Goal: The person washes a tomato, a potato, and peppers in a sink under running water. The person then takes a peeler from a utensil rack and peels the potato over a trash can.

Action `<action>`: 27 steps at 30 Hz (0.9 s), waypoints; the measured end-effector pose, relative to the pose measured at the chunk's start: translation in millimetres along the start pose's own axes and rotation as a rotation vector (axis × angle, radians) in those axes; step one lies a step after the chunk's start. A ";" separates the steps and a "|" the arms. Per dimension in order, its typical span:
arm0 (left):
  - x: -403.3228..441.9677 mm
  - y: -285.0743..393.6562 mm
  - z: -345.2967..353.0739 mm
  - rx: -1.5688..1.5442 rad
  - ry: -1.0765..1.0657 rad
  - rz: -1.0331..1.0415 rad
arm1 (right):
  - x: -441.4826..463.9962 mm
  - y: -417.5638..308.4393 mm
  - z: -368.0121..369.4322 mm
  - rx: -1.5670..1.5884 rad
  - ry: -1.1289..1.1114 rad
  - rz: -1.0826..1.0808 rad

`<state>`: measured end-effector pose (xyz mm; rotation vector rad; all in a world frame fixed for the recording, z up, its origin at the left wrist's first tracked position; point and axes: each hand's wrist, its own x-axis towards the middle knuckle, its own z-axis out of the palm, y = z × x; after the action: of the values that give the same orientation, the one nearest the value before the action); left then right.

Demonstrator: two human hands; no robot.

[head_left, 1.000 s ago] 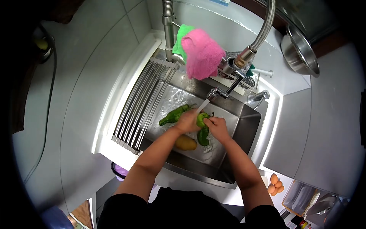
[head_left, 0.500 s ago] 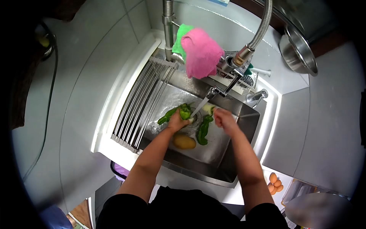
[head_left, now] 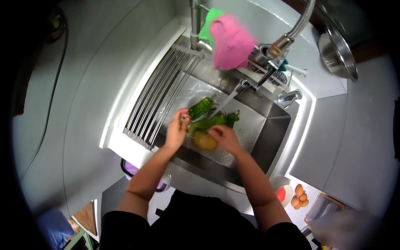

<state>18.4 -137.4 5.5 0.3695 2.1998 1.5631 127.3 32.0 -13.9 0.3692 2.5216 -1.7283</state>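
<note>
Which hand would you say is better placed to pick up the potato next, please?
Probably the right hand: its fingertips are right by the potato, whereas the left hand sits a little farther from it, its fingers up by the green peppers.

Over the steel-grey sink (head_left: pixel 260 146), a plain pink cloth (head_left: pixel 231 41) overlaps a green one (head_left: pixel 213 24); inside it, green peppers (head_left: pixel 201 108) and a yellow-brown potato (head_left: pixel 204 141).

We can read no text, label, brand, number or sign, neither near our fingers (head_left: pixel 181 113) nor farther from them.
</note>
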 end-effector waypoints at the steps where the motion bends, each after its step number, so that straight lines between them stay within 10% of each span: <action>1: -11.3 10.8 -16.6 0.179 0.041 0.221 | -1.7 9.8 -2.3 -0.078 0.085 0.090; 7: -115.2 3.8 -116.5 0.160 0.437 0.396 | 1.4 59.2 4.1 -0.103 0.237 0.291; 11: -161.4 -67.3 -154.8 -0.254 1.005 -0.042 | 18.2 60.6 13.4 0.192 0.284 0.470; 15: -180.7 -130.0 -158.2 -0.043 0.891 -0.590 | 37.4 81.2 19.6 0.239 0.341 0.580; 19: -146.5 -47.8 -152.3 0.290 0.997 -0.153 | 53.3 71.4 12.6 0.258 0.407 0.744; 23: -101.0 11.5 -118.5 0.542 0.610 0.654 | 73.0 69.5 25.6 0.098 0.361 0.853; 25: -73.6 18.8 -82.9 0.348 0.306 0.629 | 79.5 105.0 42.3 -0.518 0.335 0.700; 27: -38.5 41.5 -44.1 0.436 -0.068 0.441 | 73.5 111.6 44.0 -0.429 0.371 0.648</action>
<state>30.3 -177.3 63.9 1.0829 2.5119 1.2177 78.2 41.3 -145.4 1.3749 2.4743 -0.9203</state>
